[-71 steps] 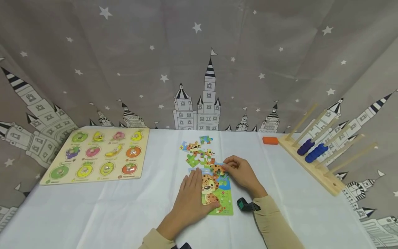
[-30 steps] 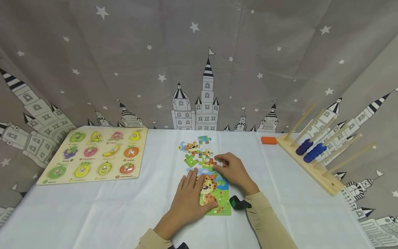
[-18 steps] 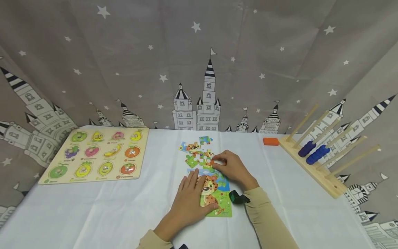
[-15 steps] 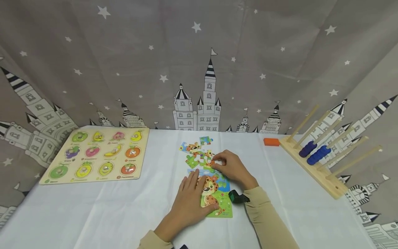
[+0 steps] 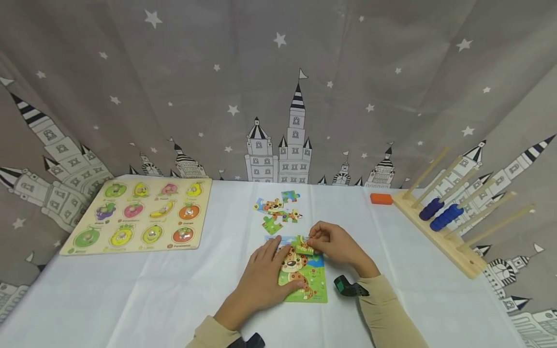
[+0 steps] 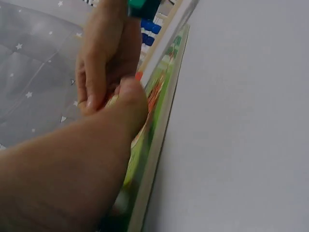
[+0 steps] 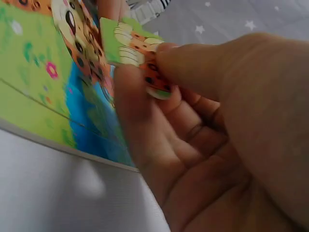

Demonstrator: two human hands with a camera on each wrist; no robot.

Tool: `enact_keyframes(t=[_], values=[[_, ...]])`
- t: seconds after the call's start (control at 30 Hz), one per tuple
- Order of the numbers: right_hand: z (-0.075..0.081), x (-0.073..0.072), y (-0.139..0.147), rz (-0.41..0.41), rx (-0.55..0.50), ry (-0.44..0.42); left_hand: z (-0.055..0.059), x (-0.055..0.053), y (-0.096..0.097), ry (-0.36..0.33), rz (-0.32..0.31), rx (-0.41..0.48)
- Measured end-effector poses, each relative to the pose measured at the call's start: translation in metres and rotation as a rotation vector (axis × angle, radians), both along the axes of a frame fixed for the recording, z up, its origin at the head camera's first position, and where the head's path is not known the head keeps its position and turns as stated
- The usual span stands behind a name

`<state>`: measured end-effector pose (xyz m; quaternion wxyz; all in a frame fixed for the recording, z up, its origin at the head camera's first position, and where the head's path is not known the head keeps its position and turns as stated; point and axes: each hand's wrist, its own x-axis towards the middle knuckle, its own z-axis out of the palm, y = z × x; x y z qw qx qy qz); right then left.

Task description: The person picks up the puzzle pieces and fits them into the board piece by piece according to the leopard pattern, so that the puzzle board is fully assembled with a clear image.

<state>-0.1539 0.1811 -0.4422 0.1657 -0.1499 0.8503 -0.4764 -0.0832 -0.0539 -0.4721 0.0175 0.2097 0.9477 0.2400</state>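
My left hand [image 5: 264, 274] lies with fingers outstretched over the left side of a leopard picture puzzle board [image 5: 316, 280], its thumb across the lower part. My right hand [image 5: 337, 244] pinches a green and orange puzzle piece [image 5: 303, 245] between thumb and fingers above the board's upper part. In the right wrist view, spots and striped paws show on that puzzle piece [image 7: 136, 44], tilted over the board [image 7: 29, 101]. Beyond the board lie several loose puzzle pieces [image 5: 272, 224], some overlapping or touching. The left wrist view shows my left thumb [image 6: 130, 104] on the board's edge.
A wooden fruit puzzle board [image 5: 143, 244] lies at the left on the white-covered table [image 5: 174, 295]. At the right stands a wooden peg rack [image 5: 452, 241] with purple and blue rings. An orange block [image 5: 381, 198] sits beside it. A grey castle-print curtain [image 5: 191, 63] hangs behind.
My right hand first reached from the board to the loose pieces, then picked up a green and orange puzzle piece and brought it back over the board. My left hand has stayed on the board.
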Motion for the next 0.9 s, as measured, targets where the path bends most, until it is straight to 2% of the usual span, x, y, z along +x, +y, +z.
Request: enact_keyframes(t=[0.17,0.33,0.4,0.53,0.73,0.9], values=[[0.005,0.02,0.001,0.077,0.026,-0.059,0.001,-0.007,-0.009,0.006,-0.052,-0.034],[0.009,0.031,-0.009,0.156,0.125,-0.01,0.002,-0.01,-0.012,0.001,-0.068,-0.029],[0.01,0.033,-0.015,0.186,0.174,0.011,0.001,-0.011,-0.012,0.011,-0.075,-0.031],[0.011,0.037,-0.024,0.19,0.24,0.04,0.001,-0.011,-0.013,0.046,-0.094,-0.051],[0.013,0.04,-0.031,0.2,0.309,0.053,-0.001,-0.011,-0.015,0.057,-0.105,-0.064],[0.012,0.041,-0.031,0.228,0.325,0.054,-0.002,-0.011,-0.016,0.055,-0.112,-0.074]])
